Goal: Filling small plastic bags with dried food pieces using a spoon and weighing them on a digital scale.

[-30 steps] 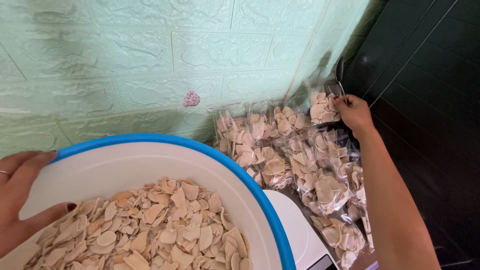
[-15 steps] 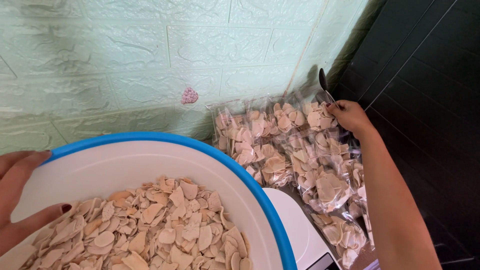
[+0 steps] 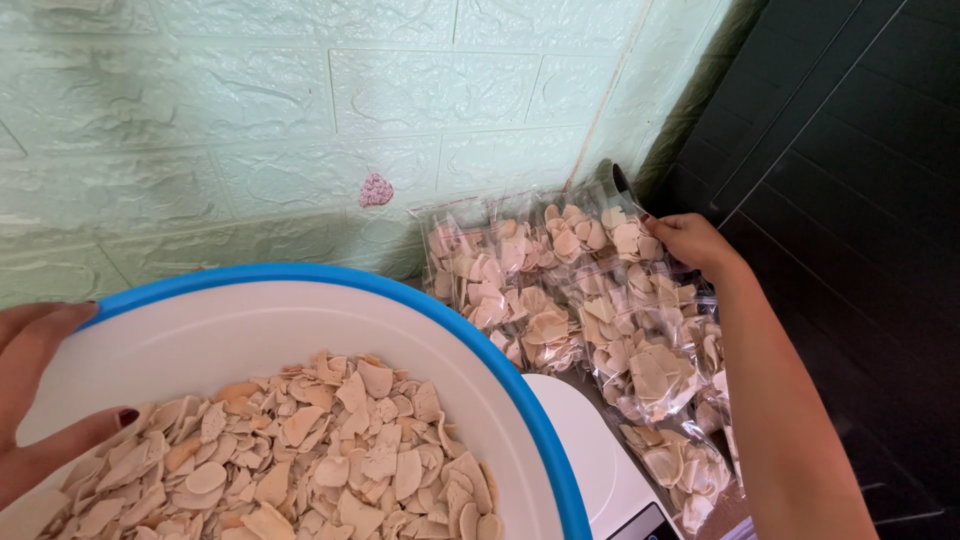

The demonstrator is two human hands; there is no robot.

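Chip-filled basin [image 3: 300, 310] — bagged chips [image 3: 560, 300] beside

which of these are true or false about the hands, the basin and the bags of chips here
1. The left hand grips the rim of the blue-rimmed basin. True.
2. The basin is empty. False: it holds a heap of pale chips.
3. The right hand is at the clear bags of chips by the green wall. True.
4. The right hand rests on the white scale. False: it is reached far past the scale, at the farthest bags.
5. The bags lie inside the basin. False: they lie outside it, along the wall.
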